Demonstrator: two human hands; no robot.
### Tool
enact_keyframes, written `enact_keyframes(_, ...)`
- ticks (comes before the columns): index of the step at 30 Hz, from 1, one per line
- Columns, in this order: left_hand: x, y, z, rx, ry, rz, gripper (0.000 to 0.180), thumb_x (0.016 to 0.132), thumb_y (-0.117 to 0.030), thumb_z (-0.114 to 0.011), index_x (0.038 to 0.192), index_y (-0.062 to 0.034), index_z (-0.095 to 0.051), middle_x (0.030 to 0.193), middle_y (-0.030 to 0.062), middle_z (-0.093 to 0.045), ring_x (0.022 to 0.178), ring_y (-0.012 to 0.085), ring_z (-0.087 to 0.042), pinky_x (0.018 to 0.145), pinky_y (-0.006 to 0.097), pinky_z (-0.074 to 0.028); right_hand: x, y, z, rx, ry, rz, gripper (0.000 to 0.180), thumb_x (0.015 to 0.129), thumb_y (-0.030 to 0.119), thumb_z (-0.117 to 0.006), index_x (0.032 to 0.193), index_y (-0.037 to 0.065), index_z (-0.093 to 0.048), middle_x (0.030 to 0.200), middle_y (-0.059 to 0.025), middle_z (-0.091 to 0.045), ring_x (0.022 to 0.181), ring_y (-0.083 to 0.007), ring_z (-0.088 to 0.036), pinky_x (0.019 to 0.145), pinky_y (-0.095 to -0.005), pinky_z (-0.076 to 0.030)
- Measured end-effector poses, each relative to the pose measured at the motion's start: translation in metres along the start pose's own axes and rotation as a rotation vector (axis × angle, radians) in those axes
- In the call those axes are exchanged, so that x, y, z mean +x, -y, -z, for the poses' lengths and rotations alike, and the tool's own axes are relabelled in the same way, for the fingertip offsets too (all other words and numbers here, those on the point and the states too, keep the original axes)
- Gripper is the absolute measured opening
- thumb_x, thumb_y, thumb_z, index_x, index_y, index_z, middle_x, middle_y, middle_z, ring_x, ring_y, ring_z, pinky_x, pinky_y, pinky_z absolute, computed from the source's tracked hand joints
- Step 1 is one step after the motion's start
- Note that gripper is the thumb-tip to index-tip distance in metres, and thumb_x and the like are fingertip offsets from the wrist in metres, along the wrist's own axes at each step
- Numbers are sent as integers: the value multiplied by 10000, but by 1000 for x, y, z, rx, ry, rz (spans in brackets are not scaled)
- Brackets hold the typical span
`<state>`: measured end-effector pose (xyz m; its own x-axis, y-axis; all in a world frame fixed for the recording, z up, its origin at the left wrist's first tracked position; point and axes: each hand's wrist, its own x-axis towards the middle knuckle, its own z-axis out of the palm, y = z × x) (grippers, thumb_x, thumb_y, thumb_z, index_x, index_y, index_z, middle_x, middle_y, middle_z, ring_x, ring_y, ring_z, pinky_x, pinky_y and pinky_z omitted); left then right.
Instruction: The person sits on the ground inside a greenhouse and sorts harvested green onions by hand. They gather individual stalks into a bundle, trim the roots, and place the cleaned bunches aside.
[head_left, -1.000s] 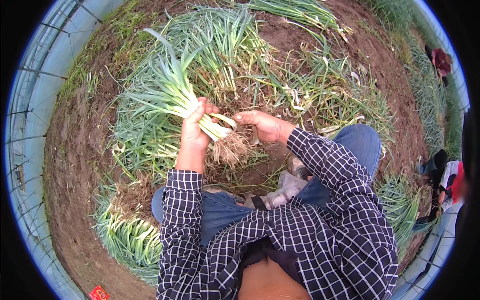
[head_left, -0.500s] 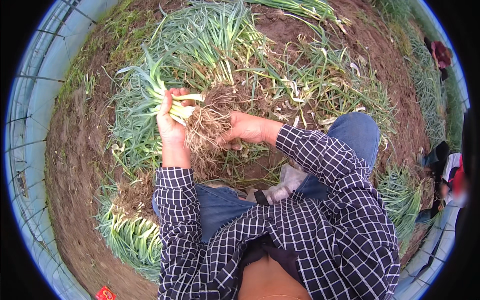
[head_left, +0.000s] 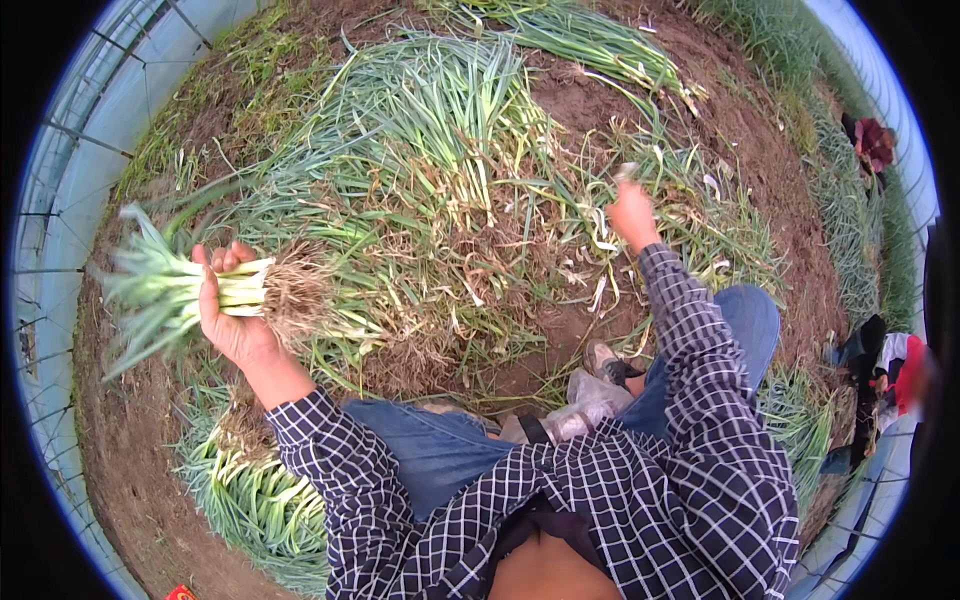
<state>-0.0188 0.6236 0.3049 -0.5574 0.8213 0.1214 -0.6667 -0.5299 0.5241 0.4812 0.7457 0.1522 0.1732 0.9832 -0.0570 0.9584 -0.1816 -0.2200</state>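
My left hand (head_left: 240, 320) is raised out to the left, fingers wrapped round a bunch of scallions (head_left: 242, 288). Their brown, tangled roots (head_left: 298, 290) point right, and the green leaves, blurred by motion, fan out to the left. My right hand (head_left: 632, 213) reaches forward on the right, closed, over a litter of loose leaves (head_left: 590, 215). Something small and pale shows at its fingertips, too blurred to name. Between the hands lies a large heap of scallions (head_left: 440, 110), leaves away from me and roots nearer.
Stacked scallions (head_left: 265, 510) lie by my left leg, and more (head_left: 600, 50) lie far ahead. Beyond my bent right knee (head_left: 750, 325) is another pile (head_left: 800, 410), with a person in dark and red clothing (head_left: 895, 375) at the edge. Bluish plastic sheeting (head_left: 50, 250) bounds the left.
My left hand has carried the scallions leftward, away from the middle. My right hand has left their roots and moved forward and right, over the loose leaves.
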Motion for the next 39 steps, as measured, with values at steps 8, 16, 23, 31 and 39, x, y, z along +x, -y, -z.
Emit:
enact_keyframes(8, 19, -4, 45, 161, -408, 66, 301, 866, -253, -553, 1034, -4, -540, 1018, 80, -607, 868, 204, -575, 796, 383, -471, -5, 171, -117, 461, 207, -7, 514, 703, 133, -635, 1125, -51, -406, 873, -263, -602, 818, -389, -592, 764, -414, -475)
enact_keyframes(16, 12, 7, 31, -175, -202, 278, 352, 880, -169, -533, 1125, 78, -483, 727, 18, -473, 659, 132, -456, 604, 276, -415, 20, 159, -25, 1501, 284, -67, 251, 738, 77, -676, 967, -6, -614, 848, -96, -638, 740, -148, -592, 675, -256, -480)
enact_keyframes(23, 11, 29, 20, -133, -116, 349, 282, 880, -115, -493, 1121, 32, -482, 753, 22, -444, 660, 135, -403, 645, 295, -382, 21, 116, 35, 1339, 297, 56, 193, 732, 37, -647, 896, -53, -603, 760, -109, -635, 648, -155, -585, 593, -267, -464)
enact_keyframes(31, -6, 74, -3, 29, -93, 419, 289, 826, -56, -556, 1099, 15, -491, 741, 29, -458, 639, 143, -424, 613, 298, -385, 5, 87, 101, 1117, 592, 183, 157, 798, 7, -559, 949, -21, -530, 788, -91, -616, 787, -166, -638, 626, -260, -534)
enact_keyframes(39, -71, 122, -39, 343, -118, 663, 393, 720, 64, -621, 1065, -1, -443, 903, 212, -613, 587, 152, -561, 566, 291, -502, -112, 105, 106, 1262, 749, 298, 189, 820, 33, -590, 987, 6, -506, 824, -55, -601, 686, -145, -627, 589, -245, -504)
